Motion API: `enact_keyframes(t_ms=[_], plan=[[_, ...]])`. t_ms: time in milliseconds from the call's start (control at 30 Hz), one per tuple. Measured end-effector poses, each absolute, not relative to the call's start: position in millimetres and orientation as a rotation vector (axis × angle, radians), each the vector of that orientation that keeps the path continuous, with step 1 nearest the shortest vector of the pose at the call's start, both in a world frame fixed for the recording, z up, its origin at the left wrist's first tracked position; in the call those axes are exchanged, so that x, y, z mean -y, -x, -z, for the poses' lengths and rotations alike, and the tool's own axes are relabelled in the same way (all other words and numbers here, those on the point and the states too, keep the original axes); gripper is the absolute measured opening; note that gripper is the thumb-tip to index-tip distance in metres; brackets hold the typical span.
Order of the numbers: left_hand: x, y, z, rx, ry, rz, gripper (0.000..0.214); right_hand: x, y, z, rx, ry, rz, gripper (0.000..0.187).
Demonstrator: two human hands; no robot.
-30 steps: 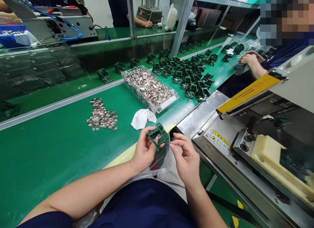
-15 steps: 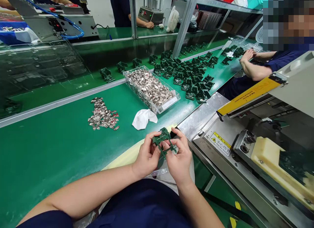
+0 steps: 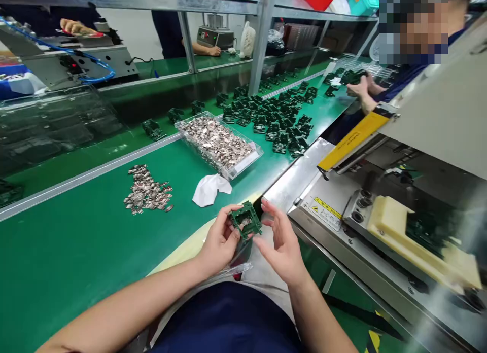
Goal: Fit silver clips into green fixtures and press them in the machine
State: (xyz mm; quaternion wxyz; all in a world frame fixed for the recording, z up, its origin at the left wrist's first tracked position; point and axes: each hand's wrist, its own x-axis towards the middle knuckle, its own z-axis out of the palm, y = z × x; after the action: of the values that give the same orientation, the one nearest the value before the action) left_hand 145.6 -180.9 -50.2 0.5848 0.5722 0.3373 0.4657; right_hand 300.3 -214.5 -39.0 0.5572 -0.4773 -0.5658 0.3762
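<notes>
My left hand (image 3: pixel 219 240) grips a square green plastic frame (image 3: pixel 245 220) by its left side, with the fingers curled over its edge. My right hand (image 3: pixel 280 245) is open and held just to the right of the frame, its fingertips apart from it. A clear plastic bag (image 3: pixel 240 259) hangs below the frame, between my wrists. Behind my hands lies a crumpled white cloth (image 3: pixel 208 189) on the green workbench (image 3: pixel 72 246).
A clear tray of small metal parts (image 3: pixel 215 142) and a loose pile of them (image 3: pixel 146 190) sit on the bench. Several green frames (image 3: pixel 274 125) lie beyond. A steel machine with a yellow guard (image 3: pixel 353 135) stands right. A co-worker's hands (image 3: pixel 357 89) work at the far end.
My right hand has let go of the green frame and opened, moving a little to the right. The frame stays in my left hand. The whole view has shifted and tilted slightly.
</notes>
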Motion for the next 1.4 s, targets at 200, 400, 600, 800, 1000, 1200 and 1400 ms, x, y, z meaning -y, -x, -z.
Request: enact_keyframes(t_ms=[200,400,600,800,1000,1200,1400], plan=[[174,-180,17,-0.471,-1.63,-0.499,0.036,269,-375,2,1.636,1.241,-0.619,0.061],[151,-287,-37,-0.109,-1.844,-0.479,0.061,356,-454,-13,0.924,1.341,-0.093,0.06],[143,-425,-53,-0.081,-2.095,-0.561,0.092,374,-519,-19,0.427,1.337,0.268,0.055],[135,-402,-60,-0.103,-1.67,-0.578,0.066,340,-546,-31,0.733,1.512,0.094,0.063],[112,-261,-26,-0.307,-1.596,-0.536,0.047,305,-564,-41,1.085,1.86,-0.088,0.062],[114,-207,41,-0.527,-1.727,-0.574,0.053,321,-552,-25,1.056,2.018,0.107,0.07],[105,-235,48,-0.319,-1.753,-0.402,0.06,432,-552,36,0.414,2.357,0.182,0.071]])
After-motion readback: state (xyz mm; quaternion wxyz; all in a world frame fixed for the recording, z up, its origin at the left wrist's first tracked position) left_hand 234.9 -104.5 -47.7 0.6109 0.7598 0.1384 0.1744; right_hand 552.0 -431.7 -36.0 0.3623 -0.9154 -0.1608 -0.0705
